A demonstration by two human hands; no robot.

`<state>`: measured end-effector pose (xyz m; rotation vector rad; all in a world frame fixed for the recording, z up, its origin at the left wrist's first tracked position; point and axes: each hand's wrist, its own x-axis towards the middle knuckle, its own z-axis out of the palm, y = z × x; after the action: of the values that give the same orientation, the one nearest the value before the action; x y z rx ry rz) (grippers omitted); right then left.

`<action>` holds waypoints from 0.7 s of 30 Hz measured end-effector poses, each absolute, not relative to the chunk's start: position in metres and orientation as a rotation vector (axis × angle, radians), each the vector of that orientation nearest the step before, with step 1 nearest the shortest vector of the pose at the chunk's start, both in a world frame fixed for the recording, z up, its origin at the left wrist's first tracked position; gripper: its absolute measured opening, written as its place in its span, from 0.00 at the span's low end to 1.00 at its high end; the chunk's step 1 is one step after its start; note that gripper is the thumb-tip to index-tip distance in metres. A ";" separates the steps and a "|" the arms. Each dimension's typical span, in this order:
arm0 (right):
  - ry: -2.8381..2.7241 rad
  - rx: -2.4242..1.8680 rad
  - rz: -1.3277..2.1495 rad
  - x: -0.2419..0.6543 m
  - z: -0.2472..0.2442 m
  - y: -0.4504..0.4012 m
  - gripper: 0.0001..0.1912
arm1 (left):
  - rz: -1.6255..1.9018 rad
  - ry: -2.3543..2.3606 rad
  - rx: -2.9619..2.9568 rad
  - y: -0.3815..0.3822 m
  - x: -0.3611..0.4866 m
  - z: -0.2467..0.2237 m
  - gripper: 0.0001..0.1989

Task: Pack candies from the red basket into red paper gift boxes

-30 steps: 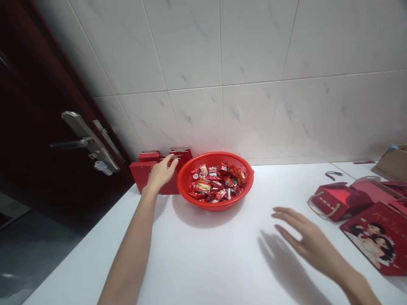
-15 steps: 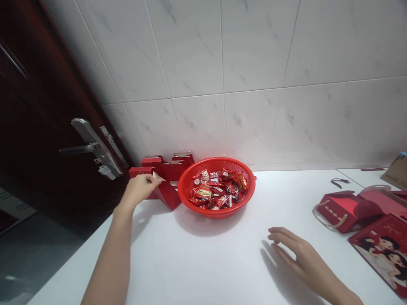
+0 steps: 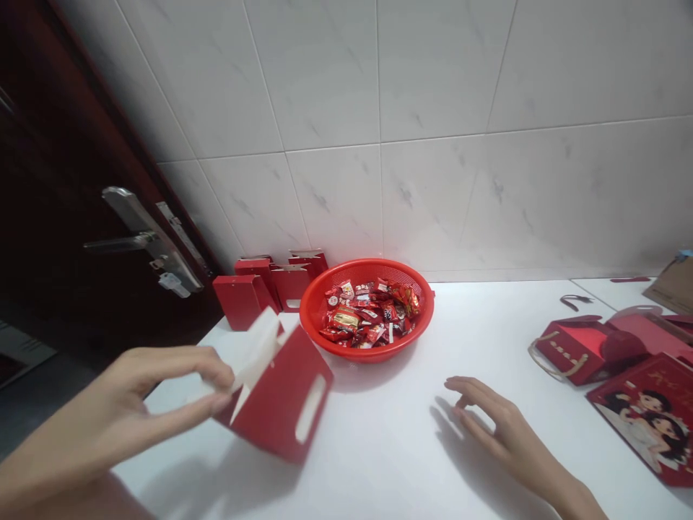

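Observation:
Between thumb and fingers, my left hand (image 3: 157, 404) pinches the edge of a red paper box (image 3: 286, 393). The box is tilted above the white table, its white inside showing at the top and an oval cutout on its side. My right hand (image 3: 495, 426) hovers at the right over the table, fingers apart and holding nothing. Behind the tilted box is a red plastic basket (image 3: 368, 355) of wrapped candies (image 3: 371, 314). Several red boxes (image 3: 241, 302) stand upright to the left of the basket, against the wall.
On the right of the white table (image 3: 390, 440) lie a red box with a rope handle (image 3: 574, 350), a flat printed red piece (image 3: 647, 419) and a brown carton (image 3: 671, 285). A dark door with a metal handle (image 3: 144, 242) is at the left.
My left hand has brought one red box away from the group beside the basket, nearer to me and lifted. My right hand has shifted slightly left in view.

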<state>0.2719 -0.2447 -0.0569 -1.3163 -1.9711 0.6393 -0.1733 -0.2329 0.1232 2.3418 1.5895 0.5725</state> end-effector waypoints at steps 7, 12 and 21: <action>-1.908 -1.114 1.137 0.250 -0.064 -0.255 0.47 | 0.305 0.745 2.520 -0.218 -0.080 0.102 0.09; -1.843 -1.041 1.246 0.229 -0.074 -0.253 0.41 | 0.353 0.522 2.637 -0.201 -0.042 0.088 0.10; -1.650 -1.192 0.997 0.219 -0.080 -0.245 0.29 | 0.356 0.581 2.517 -0.179 -0.040 0.082 0.11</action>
<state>0.2189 -0.2453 -0.0802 -1.1919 -1.6503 0.9968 -0.0397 -0.1791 0.0820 2.5165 0.5814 0.3556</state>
